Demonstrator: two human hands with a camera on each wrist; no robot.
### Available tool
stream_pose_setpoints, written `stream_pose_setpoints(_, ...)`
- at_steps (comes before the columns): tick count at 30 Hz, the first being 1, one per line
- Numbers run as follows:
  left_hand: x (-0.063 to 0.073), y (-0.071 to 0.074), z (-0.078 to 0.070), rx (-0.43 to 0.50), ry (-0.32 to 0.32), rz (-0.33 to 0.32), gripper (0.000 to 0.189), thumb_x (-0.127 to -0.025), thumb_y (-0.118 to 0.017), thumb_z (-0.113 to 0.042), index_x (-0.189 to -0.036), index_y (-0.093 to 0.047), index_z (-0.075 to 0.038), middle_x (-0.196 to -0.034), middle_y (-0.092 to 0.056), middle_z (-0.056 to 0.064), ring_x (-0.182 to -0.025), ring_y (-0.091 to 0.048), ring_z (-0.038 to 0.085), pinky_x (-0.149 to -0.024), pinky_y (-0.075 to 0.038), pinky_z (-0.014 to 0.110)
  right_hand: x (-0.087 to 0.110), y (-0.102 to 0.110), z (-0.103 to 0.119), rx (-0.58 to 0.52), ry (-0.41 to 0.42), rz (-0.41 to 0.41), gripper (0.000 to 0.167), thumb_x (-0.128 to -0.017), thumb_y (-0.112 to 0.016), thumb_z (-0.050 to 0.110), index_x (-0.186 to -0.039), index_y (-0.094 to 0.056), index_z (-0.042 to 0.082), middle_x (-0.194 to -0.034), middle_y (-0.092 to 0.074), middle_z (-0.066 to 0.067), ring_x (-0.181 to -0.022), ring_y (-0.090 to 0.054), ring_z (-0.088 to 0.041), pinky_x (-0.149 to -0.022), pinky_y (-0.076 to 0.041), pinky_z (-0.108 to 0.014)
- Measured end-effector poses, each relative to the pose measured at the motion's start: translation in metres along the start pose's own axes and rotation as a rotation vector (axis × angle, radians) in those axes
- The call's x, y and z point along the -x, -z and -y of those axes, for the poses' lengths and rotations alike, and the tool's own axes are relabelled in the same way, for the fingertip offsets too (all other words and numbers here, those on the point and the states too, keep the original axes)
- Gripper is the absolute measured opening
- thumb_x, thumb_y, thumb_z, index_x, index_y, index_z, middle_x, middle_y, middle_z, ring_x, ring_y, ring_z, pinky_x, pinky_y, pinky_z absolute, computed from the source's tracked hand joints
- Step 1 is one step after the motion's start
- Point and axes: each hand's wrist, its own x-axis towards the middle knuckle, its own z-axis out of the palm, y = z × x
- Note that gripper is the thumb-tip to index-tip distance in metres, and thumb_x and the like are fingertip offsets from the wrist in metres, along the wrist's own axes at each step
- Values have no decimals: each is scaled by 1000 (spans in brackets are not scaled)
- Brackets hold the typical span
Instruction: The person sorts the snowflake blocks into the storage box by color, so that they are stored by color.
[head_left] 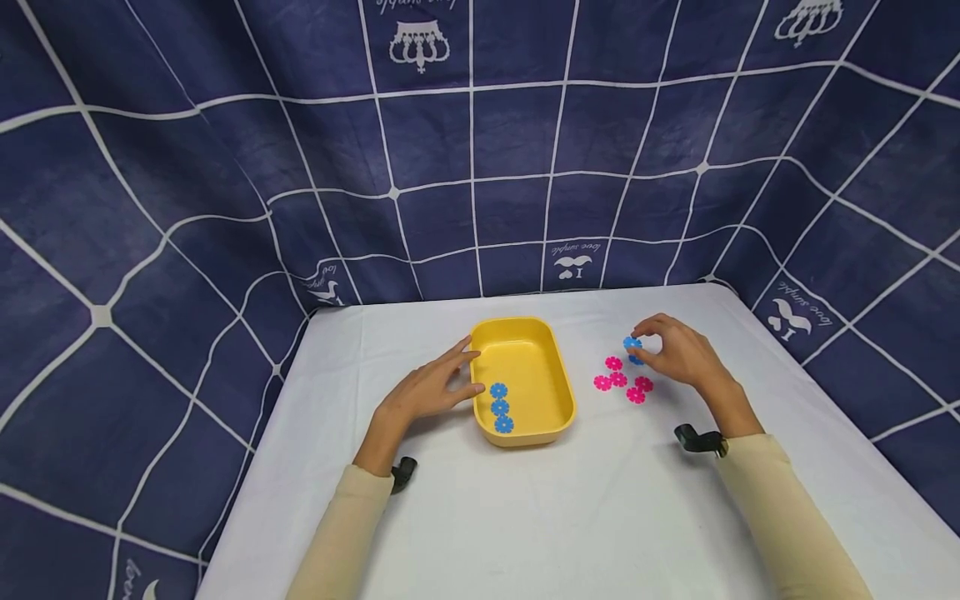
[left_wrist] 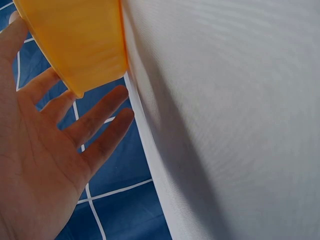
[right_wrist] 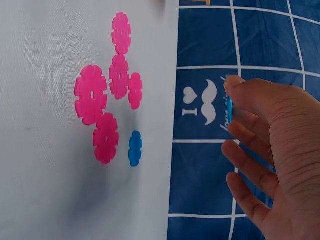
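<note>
Within grip [head_left: 681, 353], notched blue disc [head_left: 632, 342]

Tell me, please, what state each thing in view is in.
Tray: upright, uncovered
Blue pieces in tray: three, lying in a row along its left side
Held blue piece: pinched, off the cloth
Other blue piece: lying on the cloth
Pink pieces: five, lying on the cloth
Left hand: fingers spread at the tray's left rim
Right hand: pinching one blue piece
Curtain: hanging, rippled
</note>
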Motion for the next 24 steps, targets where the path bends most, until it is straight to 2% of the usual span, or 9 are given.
stream_pose_setpoints(14, -1, -1, 1, 7, 14, -14, 73, -100, -68, -63, -163, -48, -31, -179, -21, -14, -154, -46, 24, -121, -43, 56, -8, -10, 21, -6, 24, 10, 41, -95, -83, 28, -129, -75, 6, -136, -65, -19, -126, -63, -44, -96, -58, -64)
stream_pose_setpoints(24, -1, 0, -1, 0, 15, -1, 76, -99, -66, -67, -163, -49, -30, -179, -21, -15, -150, -51, 23, -119, -45, 55, -19, -24, 49, -31, 107, 17, 40, -93, -86, 31, -126, -77, 9, -130, -70, -13, -122, -67, -38, -97, -60, -60)
